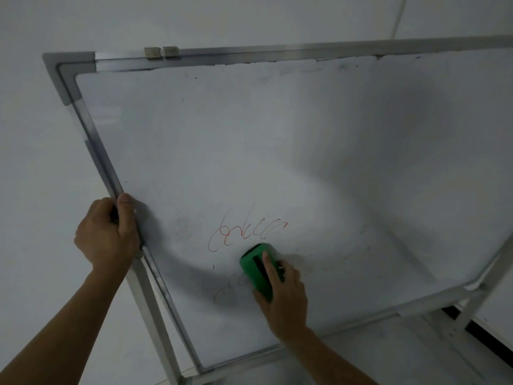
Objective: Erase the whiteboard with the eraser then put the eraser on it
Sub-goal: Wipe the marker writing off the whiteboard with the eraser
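Wall (pixel 33 162) is seen behind the metal-framed whiteboard (pixel 277 140), whose left frame rail (pixel 97 151) is gripped by the left hand (pixel 107 234). Red scribbles (pixel 244 232) are left just above the green eraser (pixel 256 266), which is pressed flat against the lower board by the right hand (pixel 283 293), its long axis running up-left; fainter marks (pixel 230 287) lie beside it.

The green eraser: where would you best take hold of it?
Across its long sides, coming from the lower right, as the right hand does. The green eraser is an oblong block lying flat on the whiteboard, so its back and edges stay free for a grip.
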A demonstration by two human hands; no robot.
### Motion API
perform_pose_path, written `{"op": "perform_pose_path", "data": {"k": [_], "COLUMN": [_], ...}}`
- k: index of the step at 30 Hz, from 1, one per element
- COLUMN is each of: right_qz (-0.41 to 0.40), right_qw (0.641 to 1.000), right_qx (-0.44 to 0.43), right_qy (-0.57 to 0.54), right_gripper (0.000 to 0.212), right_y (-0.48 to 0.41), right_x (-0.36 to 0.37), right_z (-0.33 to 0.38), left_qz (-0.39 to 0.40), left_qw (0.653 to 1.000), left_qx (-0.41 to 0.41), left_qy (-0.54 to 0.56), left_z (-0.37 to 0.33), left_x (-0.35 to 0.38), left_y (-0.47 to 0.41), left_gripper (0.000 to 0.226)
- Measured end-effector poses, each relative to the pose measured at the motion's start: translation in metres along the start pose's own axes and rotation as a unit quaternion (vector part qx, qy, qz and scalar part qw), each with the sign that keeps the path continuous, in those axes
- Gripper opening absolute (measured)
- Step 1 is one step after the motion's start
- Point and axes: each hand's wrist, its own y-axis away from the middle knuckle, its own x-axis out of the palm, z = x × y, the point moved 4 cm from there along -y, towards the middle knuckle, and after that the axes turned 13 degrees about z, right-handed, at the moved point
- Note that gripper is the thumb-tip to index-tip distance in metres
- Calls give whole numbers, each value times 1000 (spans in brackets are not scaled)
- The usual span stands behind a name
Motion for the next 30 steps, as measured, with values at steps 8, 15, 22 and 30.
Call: {"op": "perform_pose_path", "data": {"k": [8, 15, 22, 30], "right_qz": [-200, -18, -204, -34], "right_qw": [922, 985, 960, 983], "right_qx": [263, -126, 158, -123], "right_qy": [-203, 119, -104, 130], "right_gripper": [95, 85, 89, 82], "right_y": [-54, -11, -63, -18], "right_x": [-75, 3, -76, -13], "right_z": [-73, -5, -37, -10], "left_qz": [-1, 5, 11, 16], "left_qw": [1000, 1000, 1000, 1000], "left_qx": [4, 9, 10, 6], "left_qy": [-4, -7, -2, 7], "left_z": [-4, 1, -1, 7], "left_x": [-1, -2, 1, -4], "left_y": [1, 0, 1, -1], "left_gripper": [48, 49, 48, 46]}}
